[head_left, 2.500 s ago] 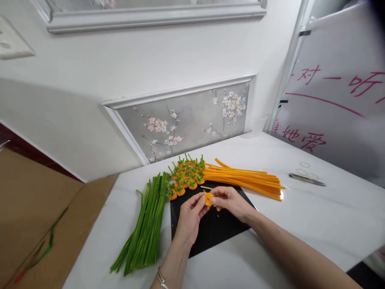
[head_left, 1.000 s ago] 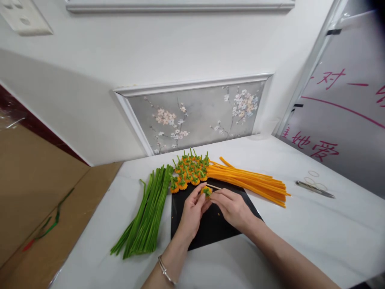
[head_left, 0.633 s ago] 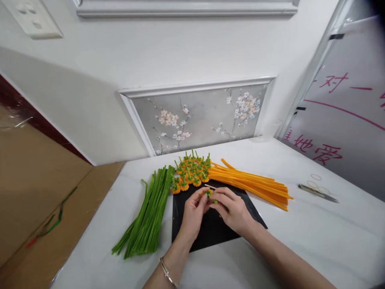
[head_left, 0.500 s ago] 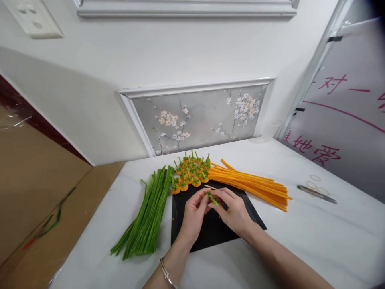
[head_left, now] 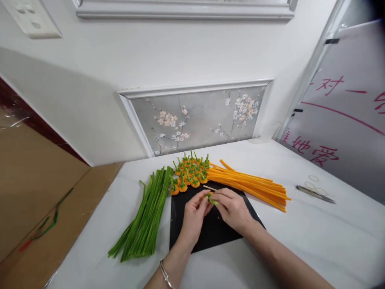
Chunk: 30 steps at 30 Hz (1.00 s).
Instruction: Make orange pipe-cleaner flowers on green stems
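Between my two hands is a small pipe-cleaner pumpkin (head_left: 211,198), orange with a green stem, partly hidden by fingers. My left hand (head_left: 196,210) pinches it from the left. The fingertips of my right hand (head_left: 230,204) close on its green part from the right. Both hands are over a black mat (head_left: 207,237). Just behind the fingers lies a thin pale stick (head_left: 209,187). Several finished-looking orange pumpkins (head_left: 189,172) with green stems stand grouped at the mat's back edge.
Green pipe cleaners (head_left: 147,218) lie bundled left of the mat, orange pipe cleaners (head_left: 252,182) to its right. Tweezers (head_left: 315,194) and thin rubber bands (head_left: 313,178) rest farther right on the white table (head_left: 337,233). Cardboard (head_left: 69,224) borders the left side; a wall stands behind.
My right fingers have shifted slightly and closed over the green part, which now shows less. The pumpkin stays between both hands. The whole view has moved a little.
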Each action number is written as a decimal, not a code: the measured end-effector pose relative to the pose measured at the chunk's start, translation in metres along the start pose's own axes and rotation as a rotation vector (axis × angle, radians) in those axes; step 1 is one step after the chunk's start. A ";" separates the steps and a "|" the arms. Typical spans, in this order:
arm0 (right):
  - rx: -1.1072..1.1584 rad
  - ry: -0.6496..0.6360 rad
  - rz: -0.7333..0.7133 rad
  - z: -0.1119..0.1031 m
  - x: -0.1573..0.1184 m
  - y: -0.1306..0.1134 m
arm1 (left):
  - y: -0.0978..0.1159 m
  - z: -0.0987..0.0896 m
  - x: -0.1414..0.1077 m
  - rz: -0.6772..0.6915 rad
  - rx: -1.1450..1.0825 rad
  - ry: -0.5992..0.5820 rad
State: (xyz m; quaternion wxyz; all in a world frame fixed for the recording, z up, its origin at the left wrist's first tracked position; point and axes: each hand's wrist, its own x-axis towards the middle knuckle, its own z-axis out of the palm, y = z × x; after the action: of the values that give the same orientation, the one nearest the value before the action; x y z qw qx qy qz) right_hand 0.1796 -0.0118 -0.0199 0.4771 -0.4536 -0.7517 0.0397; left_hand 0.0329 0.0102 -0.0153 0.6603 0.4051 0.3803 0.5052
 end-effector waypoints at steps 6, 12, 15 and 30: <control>0.187 0.088 0.136 0.000 0.000 0.001 | 0.000 -0.003 0.004 0.011 0.019 -0.007; 0.230 0.119 0.016 -0.002 0.002 -0.006 | 0.000 0.000 0.002 -0.017 -0.027 0.025; 0.281 0.042 0.017 -0.007 0.002 0.003 | 0.004 0.001 0.000 -0.010 -0.043 -0.025; 0.276 -0.049 0.242 -0.015 0.011 0.001 | 0.002 0.002 -0.004 0.075 0.281 -0.205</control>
State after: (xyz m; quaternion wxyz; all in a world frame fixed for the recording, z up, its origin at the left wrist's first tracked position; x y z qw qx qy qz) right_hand 0.1904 -0.0086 -0.0050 0.5080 -0.4698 -0.6904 0.2109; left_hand 0.0333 0.0064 -0.0121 0.6131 0.5569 0.3623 0.4273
